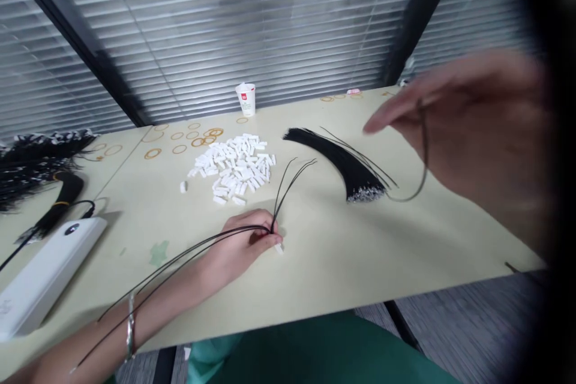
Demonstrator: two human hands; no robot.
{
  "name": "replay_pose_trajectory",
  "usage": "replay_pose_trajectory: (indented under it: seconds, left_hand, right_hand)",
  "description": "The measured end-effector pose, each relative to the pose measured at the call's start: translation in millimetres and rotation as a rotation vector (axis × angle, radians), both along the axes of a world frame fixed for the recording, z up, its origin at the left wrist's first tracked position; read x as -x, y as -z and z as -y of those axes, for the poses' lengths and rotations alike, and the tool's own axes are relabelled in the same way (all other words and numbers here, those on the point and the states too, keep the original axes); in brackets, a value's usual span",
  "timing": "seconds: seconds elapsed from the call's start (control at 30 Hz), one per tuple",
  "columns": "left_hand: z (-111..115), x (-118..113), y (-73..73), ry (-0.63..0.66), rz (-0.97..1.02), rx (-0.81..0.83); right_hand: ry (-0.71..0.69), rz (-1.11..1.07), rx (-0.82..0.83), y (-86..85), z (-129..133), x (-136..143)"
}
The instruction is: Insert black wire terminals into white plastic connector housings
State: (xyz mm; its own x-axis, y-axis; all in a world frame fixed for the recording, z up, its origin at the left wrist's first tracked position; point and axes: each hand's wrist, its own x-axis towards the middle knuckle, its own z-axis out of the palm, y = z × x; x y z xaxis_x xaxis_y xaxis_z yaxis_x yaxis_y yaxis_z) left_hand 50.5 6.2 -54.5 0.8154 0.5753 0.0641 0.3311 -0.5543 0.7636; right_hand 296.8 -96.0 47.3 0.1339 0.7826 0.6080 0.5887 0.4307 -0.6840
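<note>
My left hand [256, 237] rests above the table, its thumb and fingers pinched on several thin black wires [225, 231]. A small white plastic connector [279, 248] pokes out below the fingertips. Some wires stick up past the fingers, while others trail back over the forearm. Raised on the right, close to the camera and slightly blurred, my right hand [468, 126] holds a single black wire [425, 162], which curves down toward the thick bundle of black wires [333, 156]. Its exact grip point is partly hidden. That bundle lies on the table with bare-looking ends facing me.
White connectors [238, 165] lie in a loose pile mid-table, with one apart to the left. Rubber bands [207, 137] and a paper cup [246, 101] sit near the blinds. A white power bank [54, 270] and more black wires [40, 162] occupy the left.
</note>
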Motion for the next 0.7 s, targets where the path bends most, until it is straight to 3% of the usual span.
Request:
replay_pose_trajectory:
  seconds: [0.1, 0.17, 0.23, 0.33, 0.43, 0.6, 0.7]
  left_hand:
    - [1, -1, 1.1, -0.011, 0.018, -0.005]
    - [1, -1, 2.5, -0.026, 0.03, -0.028]
    - [1, -1, 3.9, -0.041, 0.041, -0.057]
    - [2, -2, 3.0, -0.043, 0.049, -0.078]
    - [3, -1, -1.0, -0.053, 0.028, -0.079]
    - [2, -2, -1.9, -0.04, 0.056, -0.084]
    - [0, -3, 1.4, -0.008, 0.07, -0.107]
  right_hand:
    - [-0.223, -0.385, -0.034, 2.6, -17, 3]
    - [-0.346, -0.633, 0.044, 20.3, -28, 8]
    - [-0.385, -0.718, 0.18, 43.6, -34, 19]
    - [-0.39, -0.564, 0.394, 74.9, -32, 42]
    - [-0.431, -0.388, 0.53, 93.6, -24, 62]
    - [-0.273, -0.314, 0.55, 104.2, -18, 73]
    - [-0.255, -0.31, 0.567, 105.2, -20, 73]
